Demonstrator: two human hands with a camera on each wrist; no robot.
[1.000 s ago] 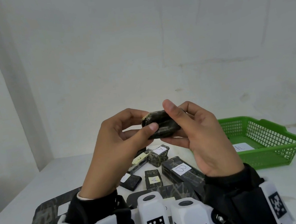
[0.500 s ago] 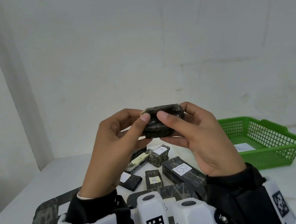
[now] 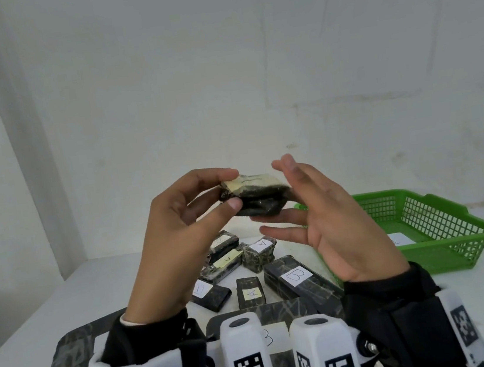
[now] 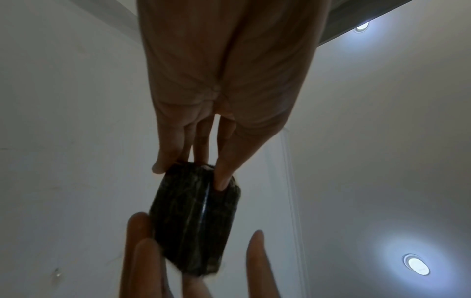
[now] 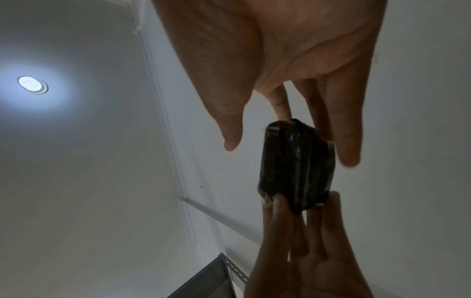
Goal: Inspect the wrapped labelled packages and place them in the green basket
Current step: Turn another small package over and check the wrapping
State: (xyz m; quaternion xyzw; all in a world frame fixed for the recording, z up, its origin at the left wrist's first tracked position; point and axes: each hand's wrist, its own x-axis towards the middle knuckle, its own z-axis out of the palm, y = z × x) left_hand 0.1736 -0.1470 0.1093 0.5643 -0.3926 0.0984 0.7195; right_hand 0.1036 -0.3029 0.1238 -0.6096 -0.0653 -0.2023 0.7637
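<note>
In the head view the small wrapped package (image 3: 254, 195), held up at chest height above the table (image 3: 65, 299), has been turned since a second ago: its pale label, hidden then, now faces up, so the inspection looks nearly done and the green basket (image 3: 444, 236) off to the right comes next. The left hand (image 3: 177, 241) pinches the package's left end between thumb and forefinger; the right hand (image 3: 325, 221) has let go of its earlier pinch, fingers spread, lower ones beneath the package. Its long axis runs left to right, roughly level. The left wrist view shows the dark underside (image 4: 196, 219) clamped at the near end, the other hand's straight fingers alongside the far end. In the dim right wrist view the fingers seem only to brush the package (image 5: 295, 167)
</note>
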